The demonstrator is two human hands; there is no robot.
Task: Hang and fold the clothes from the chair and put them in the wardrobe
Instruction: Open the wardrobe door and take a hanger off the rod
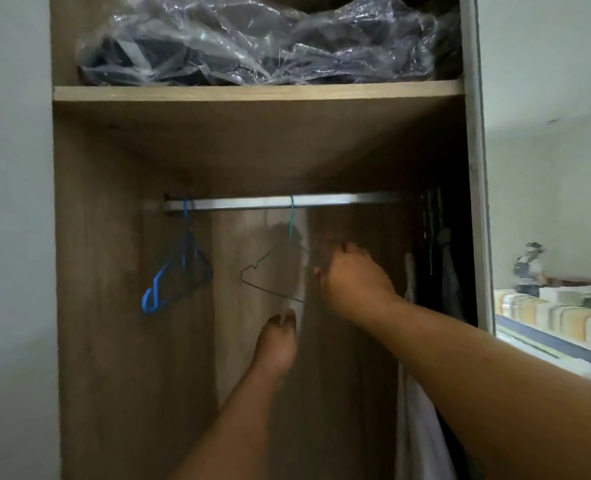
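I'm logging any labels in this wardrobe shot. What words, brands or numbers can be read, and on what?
None: no readable text anywhere.
The plastic-wrapped bundle on the top shelf shows only glare and creases.
The hangers on the rail are bare.
The objects at right are too blurred to read.

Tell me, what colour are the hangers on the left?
Blue hangers, in the head view.

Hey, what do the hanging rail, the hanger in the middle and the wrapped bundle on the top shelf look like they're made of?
Hanging rail: probably metal, going by its brushed silver sheen.
Middle hanger: thin wire with a teal hook, perhaps coated.
Bundle on the top shelf: dark fabric, it seems, inside crinkled clear plastic film that catches glare.
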